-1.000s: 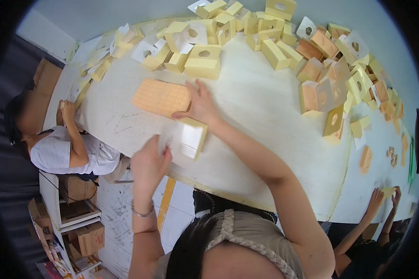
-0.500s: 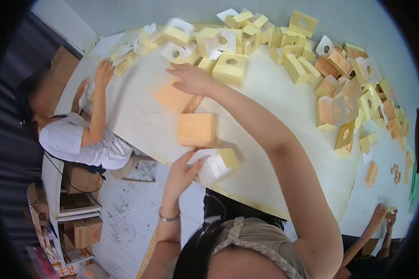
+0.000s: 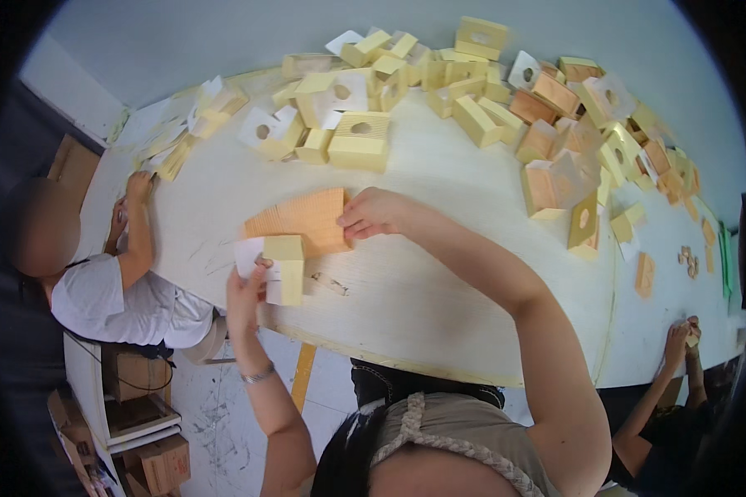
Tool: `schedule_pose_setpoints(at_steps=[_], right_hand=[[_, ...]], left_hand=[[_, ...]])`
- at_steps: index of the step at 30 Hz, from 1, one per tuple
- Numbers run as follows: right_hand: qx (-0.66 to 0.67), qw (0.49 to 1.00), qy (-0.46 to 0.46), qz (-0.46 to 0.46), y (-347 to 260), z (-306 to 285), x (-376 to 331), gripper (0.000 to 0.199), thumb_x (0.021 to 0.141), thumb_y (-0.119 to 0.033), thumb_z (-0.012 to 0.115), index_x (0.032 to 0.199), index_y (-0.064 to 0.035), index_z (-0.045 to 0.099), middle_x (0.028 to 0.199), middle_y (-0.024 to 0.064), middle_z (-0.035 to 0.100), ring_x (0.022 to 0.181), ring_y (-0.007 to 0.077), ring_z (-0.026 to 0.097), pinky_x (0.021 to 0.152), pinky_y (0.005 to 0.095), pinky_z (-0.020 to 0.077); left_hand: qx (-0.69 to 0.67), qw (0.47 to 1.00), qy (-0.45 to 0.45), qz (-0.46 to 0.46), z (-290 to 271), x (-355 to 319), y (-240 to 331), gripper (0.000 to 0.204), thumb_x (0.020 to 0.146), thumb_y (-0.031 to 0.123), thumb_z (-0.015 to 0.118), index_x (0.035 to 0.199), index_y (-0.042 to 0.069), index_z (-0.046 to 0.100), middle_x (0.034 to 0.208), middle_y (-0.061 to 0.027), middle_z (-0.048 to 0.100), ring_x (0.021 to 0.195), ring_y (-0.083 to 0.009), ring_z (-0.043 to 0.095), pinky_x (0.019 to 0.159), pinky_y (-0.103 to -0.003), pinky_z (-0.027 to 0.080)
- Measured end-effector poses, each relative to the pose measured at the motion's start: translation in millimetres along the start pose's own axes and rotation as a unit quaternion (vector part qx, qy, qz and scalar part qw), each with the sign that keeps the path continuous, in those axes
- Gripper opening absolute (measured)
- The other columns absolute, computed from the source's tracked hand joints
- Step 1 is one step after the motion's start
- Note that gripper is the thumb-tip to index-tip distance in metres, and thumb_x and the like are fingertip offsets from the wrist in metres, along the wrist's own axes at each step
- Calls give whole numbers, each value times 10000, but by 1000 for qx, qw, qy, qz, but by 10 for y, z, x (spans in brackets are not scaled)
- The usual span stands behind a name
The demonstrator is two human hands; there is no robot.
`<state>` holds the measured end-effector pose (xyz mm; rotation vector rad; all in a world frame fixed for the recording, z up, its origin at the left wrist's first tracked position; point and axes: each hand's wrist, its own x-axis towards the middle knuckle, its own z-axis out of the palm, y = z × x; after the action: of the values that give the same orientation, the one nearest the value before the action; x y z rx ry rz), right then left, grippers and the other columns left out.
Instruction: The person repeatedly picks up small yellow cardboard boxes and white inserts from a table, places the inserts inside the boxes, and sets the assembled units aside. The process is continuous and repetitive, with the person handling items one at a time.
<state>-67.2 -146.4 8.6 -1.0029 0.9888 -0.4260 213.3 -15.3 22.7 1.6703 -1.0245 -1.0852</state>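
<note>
My left hand (image 3: 247,290) is closed around a small yellow box with a white flap (image 3: 283,269), holding it above the table near its front edge. Just behind that box lies an orange ribbed carton piece (image 3: 302,217), partly covered by it. At its right end my right hand (image 3: 375,212) has its fingers pressed together on the orange edge. The thumb of the right hand is hard to make out. Farther back stands a yellow box with a round hole in its top (image 3: 359,142).
Yellow boxes with holes and white flaps (image 3: 340,91) are heaped along the back wall. Orange-lined boxes (image 3: 555,182) pile up at the right. A co-worker (image 3: 108,298) sits at the left, and another person's hands (image 3: 684,334) work at the far right. Shelves with cartons (image 3: 145,414) stand lower left.
My right hand has drawn back from the yellow boxes to the orange carton piece. The orange carton now looks flatter and longer. My left hand has moved left with the yellow box.
</note>
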Motion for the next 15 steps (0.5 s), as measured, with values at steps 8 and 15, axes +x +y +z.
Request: schedule_pose_setpoints(at_steps=[8,15], right_hand=[[114,989,89,18,-40,14,372,224,762,-139,784,924,-37,666,857,56,674,808,160,653,698,337,543],[131,982,81,106,-202,105,214,226,759,-162,809,914,-64,678,864,44,677,795,162,649,716,320,533]], left_hand=[[317,923,87,201,171,-217,243,217,943,183,602,1100,35,627,1328,-123,590,779,-213,690,653,-339,557],[407,873,-122,238,661,-608,594,243,892,203,646,1033,5,643,1511,-150,409,933,-316,688,761,-350,546]])
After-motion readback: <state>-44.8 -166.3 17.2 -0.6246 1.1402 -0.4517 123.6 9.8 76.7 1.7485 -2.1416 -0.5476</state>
